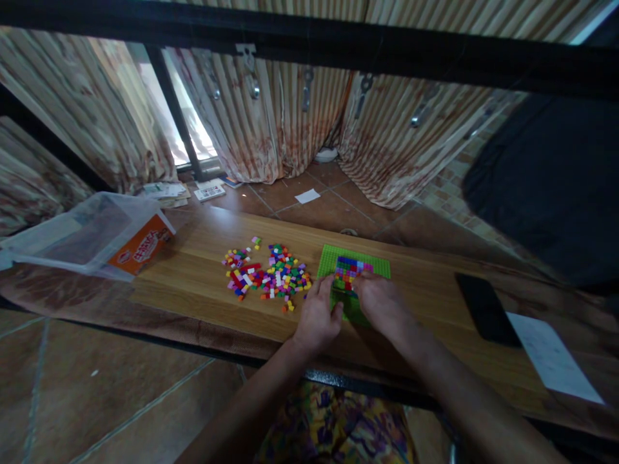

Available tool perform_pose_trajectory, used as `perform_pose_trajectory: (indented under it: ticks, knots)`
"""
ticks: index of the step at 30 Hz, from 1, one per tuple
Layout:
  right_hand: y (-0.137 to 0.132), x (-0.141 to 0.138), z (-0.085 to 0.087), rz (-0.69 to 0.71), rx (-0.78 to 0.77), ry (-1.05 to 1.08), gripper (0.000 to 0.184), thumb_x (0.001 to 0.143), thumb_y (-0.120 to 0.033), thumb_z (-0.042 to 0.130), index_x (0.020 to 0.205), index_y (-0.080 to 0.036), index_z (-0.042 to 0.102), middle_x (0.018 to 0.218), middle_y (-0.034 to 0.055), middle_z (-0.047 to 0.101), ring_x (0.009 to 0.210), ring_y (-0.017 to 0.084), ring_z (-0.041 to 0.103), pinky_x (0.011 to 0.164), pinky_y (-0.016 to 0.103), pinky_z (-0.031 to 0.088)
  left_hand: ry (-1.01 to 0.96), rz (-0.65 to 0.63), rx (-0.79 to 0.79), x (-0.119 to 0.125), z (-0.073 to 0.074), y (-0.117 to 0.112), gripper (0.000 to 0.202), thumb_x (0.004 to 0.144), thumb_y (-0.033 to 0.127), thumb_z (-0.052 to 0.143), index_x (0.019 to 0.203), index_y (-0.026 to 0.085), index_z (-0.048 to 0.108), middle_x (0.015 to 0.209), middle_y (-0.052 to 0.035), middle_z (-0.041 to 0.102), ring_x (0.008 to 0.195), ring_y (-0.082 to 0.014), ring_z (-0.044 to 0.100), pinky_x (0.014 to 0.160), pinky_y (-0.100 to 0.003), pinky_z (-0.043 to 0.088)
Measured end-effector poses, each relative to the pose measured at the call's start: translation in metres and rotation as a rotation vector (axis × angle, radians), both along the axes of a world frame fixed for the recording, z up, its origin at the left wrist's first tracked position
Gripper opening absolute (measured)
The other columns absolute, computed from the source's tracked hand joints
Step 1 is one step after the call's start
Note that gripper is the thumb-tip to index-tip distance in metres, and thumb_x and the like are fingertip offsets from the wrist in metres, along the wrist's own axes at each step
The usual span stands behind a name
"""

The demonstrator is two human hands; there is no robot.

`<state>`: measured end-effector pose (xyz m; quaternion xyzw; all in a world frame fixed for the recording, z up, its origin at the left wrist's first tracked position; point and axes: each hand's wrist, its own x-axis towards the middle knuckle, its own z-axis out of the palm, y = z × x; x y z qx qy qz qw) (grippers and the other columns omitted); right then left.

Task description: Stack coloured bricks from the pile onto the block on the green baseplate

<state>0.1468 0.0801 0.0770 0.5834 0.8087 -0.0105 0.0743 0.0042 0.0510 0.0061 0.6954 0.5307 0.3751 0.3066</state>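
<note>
A green studded baseplate (333, 258) lies on the wooden table (203, 270), with a patch of small coloured bricks (352, 267) fixed on its middle. My left hand (316, 316) rests on the plate's near left edge, fingers stretched toward the bricks. My right hand (382, 299) sits on the plate's near right part, its fingertips pinched at the brick patch; what they hold is too small to see. A loose pile of small coloured bricks (268, 274) lies left of the plate.
A clear plastic tub (87, 235) with an orange label lies tipped at the table's left end. A black phone (486, 306) and a white sheet (551, 357) lie at the right. Striped curtains hang behind, and papers lie on the tiled floor.
</note>
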Motion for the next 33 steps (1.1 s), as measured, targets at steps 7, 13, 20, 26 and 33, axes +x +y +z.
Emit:
perform_pose_trajectory:
  ticks: [7,13,20,26,33]
  knots:
    - [0.008,0.007,0.000,0.002,-0.030,0.051,0.025,0.091,-0.014,0.044,0.088,-0.016,0.068,0.090,0.0087,0.071,0.083,0.019,0.065,0.069,0.027,0.042,-0.025,-0.016,-0.053,0.005,-0.009,0.005,0.058,0.082,0.019,0.052,0.138,0.016,0.038,0.132,-0.0138,0.053,0.119,-0.0241,0.054,0.102,-0.043,0.046]
    - [0.003,-0.002,0.003,0.086,0.003,-0.042,0.030,0.088,-0.006,0.041,0.096,-0.012,0.069,0.095,0.0143,0.070,0.085,0.022,0.068,0.072,0.028,0.048,-0.007,-0.005,-0.042,0.004,-0.005,0.003,0.061,0.080,0.017,0.053,0.139,0.020,0.038,0.130,-0.0113,0.055,0.117,-0.0236,0.055,0.101,-0.042,0.046]
    - [0.006,-0.019,0.012,0.126,-0.024,-0.069,0.025,0.085,-0.004,0.047,0.091,-0.008,0.071,0.092,0.0193,0.071,0.083,0.025,0.070,0.074,0.031,0.052,-0.014,-0.009,-0.057,0.004,-0.006,0.004,0.062,0.078,0.012,0.053,0.139,0.018,0.039,0.131,-0.0113,0.055,0.119,-0.0220,0.053,0.103,-0.040,0.045]
    - [0.010,-0.023,0.011,0.182,-0.036,-0.089,0.022,0.084,-0.005,0.050,0.087,-0.010,0.071,0.085,0.0166,0.072,0.080,0.022,0.070,0.074,0.028,0.052,-0.030,-0.038,-0.039,0.001,-0.009,0.004,0.063,0.078,0.009,0.051,0.139,0.018,0.038,0.132,-0.0113,0.054,0.119,-0.0207,0.053,0.103,-0.039,0.046]
    - [0.012,-0.019,0.010,0.269,0.001,-0.064,0.021,0.084,-0.006,0.051,0.085,-0.010,0.072,0.081,0.0159,0.072,0.078,0.022,0.070,0.076,0.030,0.052,-0.036,-0.044,-0.001,0.000,-0.011,0.004,0.062,0.078,0.008,0.051,0.138,0.020,0.039,0.133,-0.0104,0.054,0.124,-0.0210,0.050,0.105,-0.041,0.044]
